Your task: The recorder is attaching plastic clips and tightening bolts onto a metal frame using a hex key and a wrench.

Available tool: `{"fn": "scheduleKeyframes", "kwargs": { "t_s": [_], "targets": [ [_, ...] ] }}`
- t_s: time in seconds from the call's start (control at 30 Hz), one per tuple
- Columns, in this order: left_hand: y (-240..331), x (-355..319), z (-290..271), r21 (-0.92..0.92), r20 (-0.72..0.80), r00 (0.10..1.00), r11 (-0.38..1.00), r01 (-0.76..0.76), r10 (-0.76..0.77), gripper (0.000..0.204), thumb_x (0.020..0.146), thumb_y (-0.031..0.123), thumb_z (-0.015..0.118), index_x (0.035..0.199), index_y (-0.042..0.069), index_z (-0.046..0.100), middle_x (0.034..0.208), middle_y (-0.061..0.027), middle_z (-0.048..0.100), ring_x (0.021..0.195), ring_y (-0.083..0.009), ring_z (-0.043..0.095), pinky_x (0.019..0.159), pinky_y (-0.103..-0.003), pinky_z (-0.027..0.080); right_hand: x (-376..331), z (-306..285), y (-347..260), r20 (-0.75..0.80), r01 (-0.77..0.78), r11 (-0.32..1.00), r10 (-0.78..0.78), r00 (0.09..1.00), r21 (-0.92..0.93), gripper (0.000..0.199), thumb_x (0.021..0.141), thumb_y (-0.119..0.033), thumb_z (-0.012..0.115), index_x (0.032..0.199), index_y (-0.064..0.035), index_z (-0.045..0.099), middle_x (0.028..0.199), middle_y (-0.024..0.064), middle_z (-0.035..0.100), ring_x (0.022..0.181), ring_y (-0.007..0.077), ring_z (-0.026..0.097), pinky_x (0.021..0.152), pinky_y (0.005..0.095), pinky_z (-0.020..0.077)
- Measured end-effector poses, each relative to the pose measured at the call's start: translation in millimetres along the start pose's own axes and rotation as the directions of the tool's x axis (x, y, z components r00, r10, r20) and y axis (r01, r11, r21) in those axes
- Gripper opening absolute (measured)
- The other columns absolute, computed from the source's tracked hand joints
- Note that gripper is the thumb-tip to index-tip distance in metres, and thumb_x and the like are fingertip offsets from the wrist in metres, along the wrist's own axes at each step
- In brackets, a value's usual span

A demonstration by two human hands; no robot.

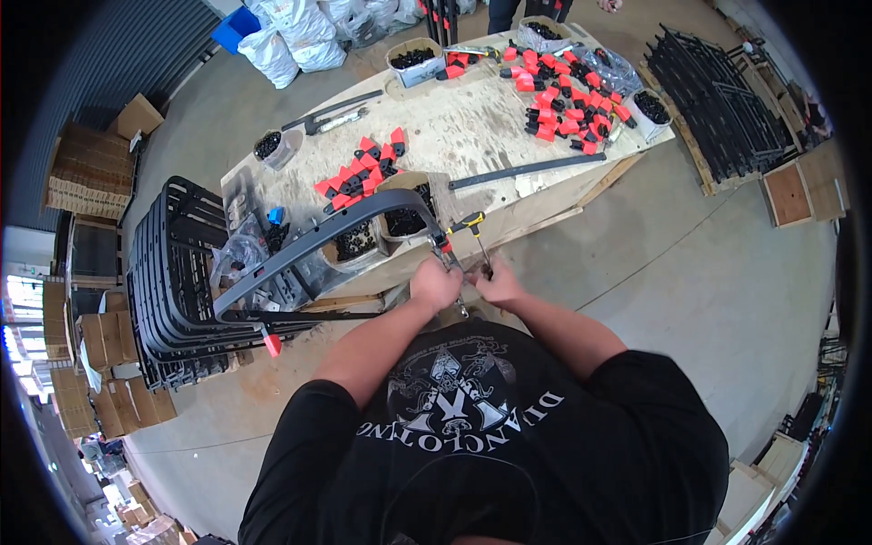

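Observation:
My left hand (pixel 436 283) is closed around the near end of a curved black metal frame (pixel 318 231), just below a red plastic cap (pixel 445 246). Beside it, my right hand (pixel 499 282) has its fingers closed at the lower shaft of a T-handle driver (pixel 469 222) with a yellow and black grip. The shaft's tip is hidden by the fingers. A silver metal piece (pixel 462 309) pokes out below the hands; its kind is unclear. Another red cap (pixel 272 344) sits on the frame's other leg.
On the wooden workbench (pixel 472 118) lie piles of red and black caps (pixel 568 100), a black bar (pixel 527 171) and tubs of small black parts (pixel 355 242). Stacked black frames (pixel 173 282) stand left of me. More black frames (pixel 718 104) lie on a pallet at right. Someone stands behind the bench.

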State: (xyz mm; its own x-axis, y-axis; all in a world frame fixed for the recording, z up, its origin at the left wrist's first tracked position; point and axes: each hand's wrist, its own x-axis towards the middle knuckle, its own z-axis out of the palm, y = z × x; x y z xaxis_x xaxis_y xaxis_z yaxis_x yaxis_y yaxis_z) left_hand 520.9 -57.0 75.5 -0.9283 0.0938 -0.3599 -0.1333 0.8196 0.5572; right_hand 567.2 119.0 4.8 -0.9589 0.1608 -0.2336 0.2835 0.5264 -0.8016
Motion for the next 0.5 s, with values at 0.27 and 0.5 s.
{"fn": "scheduleKeyframes", "kwargs": {
  "t_s": [0.27,0.5],
  "targets": [
    [20,-13,-30,0.076,0.087,0.993,0.995,0.071,-0.077,0.052,0.085,0.036,0.066,0.114,-0.006,0.062,0.112,-0.0291,0.068,0.106,-0.0413,0.067,0.094,-0.046,0.053,-46,-93,-129,0.377,-0.205,0.97,0.24,0.895,-0.131,0.054,0.083,-0.047,0.075,0.1,0.0037,0.071,0.088,0.0164,0.072,0.08,0.0255,0.069,0.074,0.0395,0.054],
    [-15,-4,-17,-0.164,0.129,0.991,0.986,-0.004,0.026,0.036,0.084,0.032,0.066,0.096,-0.002,0.068,0.098,-0.0231,0.073,0.094,-0.0383,0.071,0.085,-0.045,0.055,-11,-62,-84,0.383,-0.209,0.972,0.235,0.893,-0.11,0.053,0.083,-0.045,0.074,0.1,0.0057,0.067,0.082,0.0189,0.07,0.075,0.0296,0.07,0.07,0.0413,0.0542]
  ]
}}
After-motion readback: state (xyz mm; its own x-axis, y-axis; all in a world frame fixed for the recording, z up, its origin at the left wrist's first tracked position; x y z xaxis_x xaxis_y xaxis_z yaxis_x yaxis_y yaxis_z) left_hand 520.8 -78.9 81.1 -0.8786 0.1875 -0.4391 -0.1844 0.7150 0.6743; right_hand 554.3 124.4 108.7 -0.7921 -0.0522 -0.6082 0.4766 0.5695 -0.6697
